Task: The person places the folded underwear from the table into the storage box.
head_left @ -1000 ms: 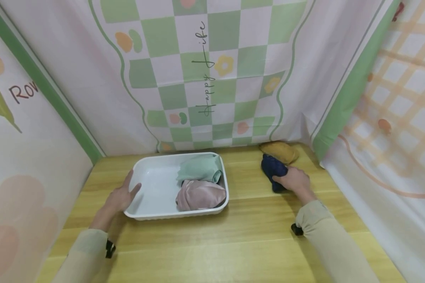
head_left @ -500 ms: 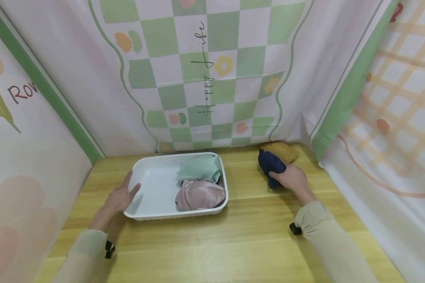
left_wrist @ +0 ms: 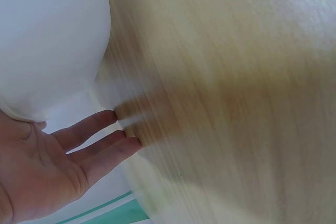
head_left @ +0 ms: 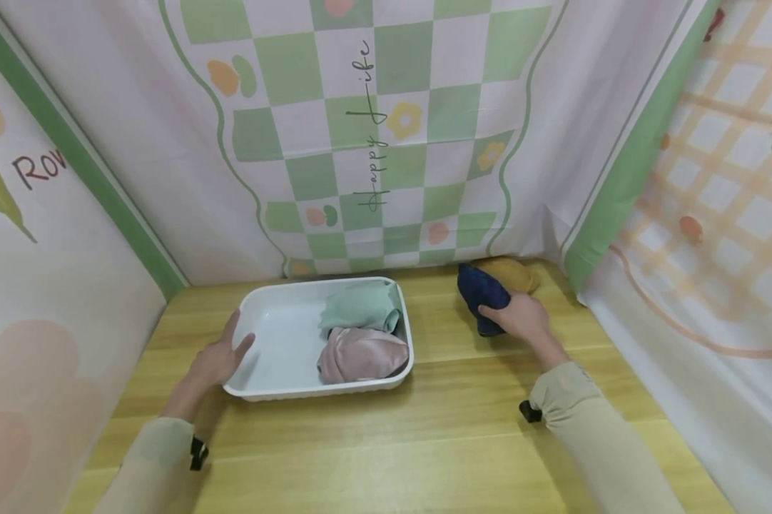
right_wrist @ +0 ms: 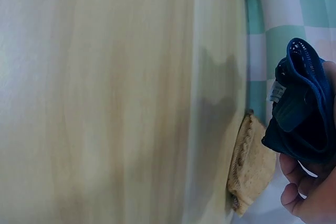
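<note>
In my right hand (head_left: 524,318) is a folded navy garment (head_left: 482,289), gripped by fingers and thumb and raised above the table. The right wrist view shows its open folds, a perforated edge and a small white label. My left hand (head_left: 215,360) rests at the left rim of a white tray (head_left: 277,343), thumb over the edge. Its other fingers stretch out straight below the rim in the left wrist view. Inside the tray's right half lie a mint-green folded cloth (head_left: 363,305) and, nearer me, a satiny pink bundle (head_left: 363,355).
Behind the navy garment a mustard-coloured folded cloth (head_left: 513,273) lies at the table's back right; its ribbed edge shows in the right wrist view. Printed curtains (head_left: 399,164) hang along the back and both sides of the wooden table (head_left: 373,457).
My right hand has lifted the navy garment and carried it a little left and away from me, past the mustard cloth. The left hand and tray have stayed put.
</note>
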`<move>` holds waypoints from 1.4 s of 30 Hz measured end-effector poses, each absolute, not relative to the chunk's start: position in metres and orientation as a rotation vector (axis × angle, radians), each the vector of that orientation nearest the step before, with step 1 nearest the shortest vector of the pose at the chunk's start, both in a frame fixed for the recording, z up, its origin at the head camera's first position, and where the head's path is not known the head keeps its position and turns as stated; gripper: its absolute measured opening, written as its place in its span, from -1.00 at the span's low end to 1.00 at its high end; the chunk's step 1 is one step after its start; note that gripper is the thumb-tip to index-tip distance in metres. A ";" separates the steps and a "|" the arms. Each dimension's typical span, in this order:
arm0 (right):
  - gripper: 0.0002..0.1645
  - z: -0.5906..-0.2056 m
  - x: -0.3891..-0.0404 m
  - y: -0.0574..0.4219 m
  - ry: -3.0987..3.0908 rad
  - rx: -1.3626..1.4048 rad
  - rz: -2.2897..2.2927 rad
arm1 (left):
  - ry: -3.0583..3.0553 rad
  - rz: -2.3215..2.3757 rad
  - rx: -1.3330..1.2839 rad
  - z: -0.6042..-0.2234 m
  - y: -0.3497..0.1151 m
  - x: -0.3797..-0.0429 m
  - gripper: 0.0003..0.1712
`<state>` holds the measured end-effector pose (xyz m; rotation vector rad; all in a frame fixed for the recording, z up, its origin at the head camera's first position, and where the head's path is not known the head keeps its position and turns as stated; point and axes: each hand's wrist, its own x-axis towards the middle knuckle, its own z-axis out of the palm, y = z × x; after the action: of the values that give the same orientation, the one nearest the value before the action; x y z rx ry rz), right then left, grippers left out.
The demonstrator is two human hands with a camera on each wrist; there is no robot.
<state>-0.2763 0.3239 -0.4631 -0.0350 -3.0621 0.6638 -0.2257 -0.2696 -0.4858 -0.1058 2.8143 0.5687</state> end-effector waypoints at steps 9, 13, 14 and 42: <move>-0.05 -0.450 -0.277 0.310 -3.021 -0.013 0.761 | 2.840 0.564 -0.069 -0.484 -0.270 -0.224 -0.02; -0.02 -0.441 -0.277 0.303 -3.019 -0.011 0.806 | 2.841 0.561 -0.079 -0.485 -0.269 -0.224 -0.02; 0.00 -0.439 -0.277 0.301 -3.020 -0.010 0.810 | 2.839 0.566 -0.084 -0.485 -0.268 -0.224 -0.01; -0.16 -0.411 -0.277 0.258 -2.947 0.195 0.716 | 2.842 0.564 -0.068 -0.485 -0.270 -0.224 -0.02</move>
<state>-0.2770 0.2584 -0.4111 0.1954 -2.9474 0.7159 -0.2244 -0.2703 -0.4854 -0.0679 2.8423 0.5639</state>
